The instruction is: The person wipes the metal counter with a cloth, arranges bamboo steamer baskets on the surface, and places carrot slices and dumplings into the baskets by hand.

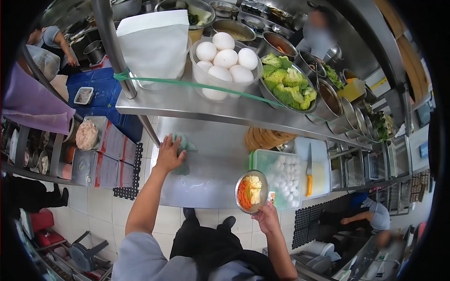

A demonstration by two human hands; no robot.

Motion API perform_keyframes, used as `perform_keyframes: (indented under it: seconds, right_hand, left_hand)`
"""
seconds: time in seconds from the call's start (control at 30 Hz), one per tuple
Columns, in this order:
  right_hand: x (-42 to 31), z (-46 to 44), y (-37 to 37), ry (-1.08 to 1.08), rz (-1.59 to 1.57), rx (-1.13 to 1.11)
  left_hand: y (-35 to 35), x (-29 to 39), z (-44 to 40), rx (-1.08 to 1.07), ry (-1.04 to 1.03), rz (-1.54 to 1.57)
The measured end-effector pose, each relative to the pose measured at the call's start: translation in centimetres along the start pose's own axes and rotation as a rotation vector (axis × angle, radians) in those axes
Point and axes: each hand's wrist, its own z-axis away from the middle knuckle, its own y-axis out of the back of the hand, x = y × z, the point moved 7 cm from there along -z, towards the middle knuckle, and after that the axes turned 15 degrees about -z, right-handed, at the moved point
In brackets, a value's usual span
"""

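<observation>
My left hand [170, 153] lies flat, fingers spread, on a pale green cloth [181, 169] at the left of the steel worktable [213, 161]. Parts of the cloth show on both sides of the hand. In my right hand [267, 216] is the rim of a small metal bowl [240, 206], held just past the front edge of the table. Orange shreds that look like carrot [244, 194] and a pale yellow shredded food [254, 187] fill much of it. Beside the bowl stands a green-rimmed plastic container [265, 165] with many small white balls or eggs inside.
A knife [309, 171] with an orange handle lies on a white board [320, 164]. The overhead shelf [197, 107] carries a tub of white eggs [226, 58] and a bowl of broccoli [289, 84]. Stacked boxes [107, 154] stand left. Other people work around the kitchen.
</observation>
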Motion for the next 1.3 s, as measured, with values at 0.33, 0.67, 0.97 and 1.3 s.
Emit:
perform_keyframes:
  seconds: [0.33,0.67,0.97,1.3]
  right_hand:
    - [1.0,-0.3,-1.0,-0.030,-0.052,-0.017]
    - [0.2,0.8,-0.4,0.046,-0.028,-0.006]
    - [0.8,0.9,-0.7,0.057,-0.042,0.002]
    - [-1.2,2.5,0.0,0.113,-0.032,-0.016]
  left_hand:
    - [-7.0,10.4,-0.9,0.114,-0.182,0.047]
    - [2.4,-3.3,2.0,0.004,-0.157,-0.059]
    - [-3.4,3.1,12.7,0.163,0.290,-0.095]
    - [-3.7,9.9,3.5,-0.009,0.428,0.597]
